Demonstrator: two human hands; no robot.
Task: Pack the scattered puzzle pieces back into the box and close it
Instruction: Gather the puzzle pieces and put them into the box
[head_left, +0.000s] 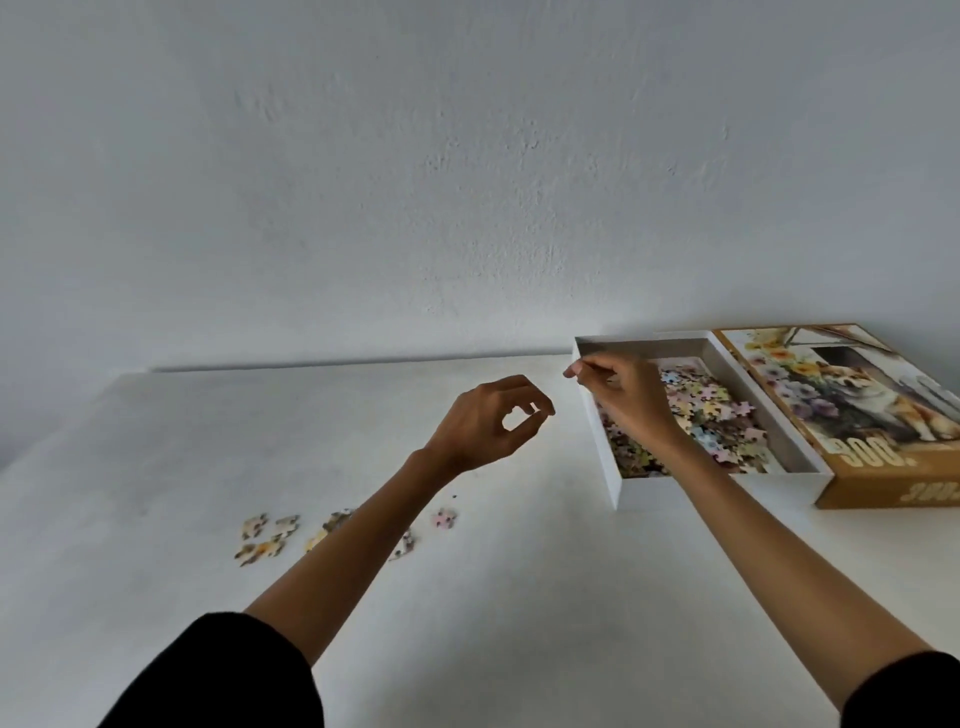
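The open white box (675, 496) stands at the right of the table, partly filled with puzzle pieces (719, 415). Its orange lid (852, 410) with a flower picture lies right beside it, face up. Several loose pieces (265, 538) lie scattered on the table at the left, and a pink piece (444, 518) sits nearer the middle. My left hand (488, 423) hovers above the table left of the box, thumb and fingertips curled together as if pinching something small. My right hand (626, 397) is over the box's left wall, fingertips pinched on what looks like a small piece.
The white table (519, 597) runs back to a plain white wall (467, 182). My left forearm crosses over some of the scattered pieces and hides part of them. Black sleeves show at the bottom corners.
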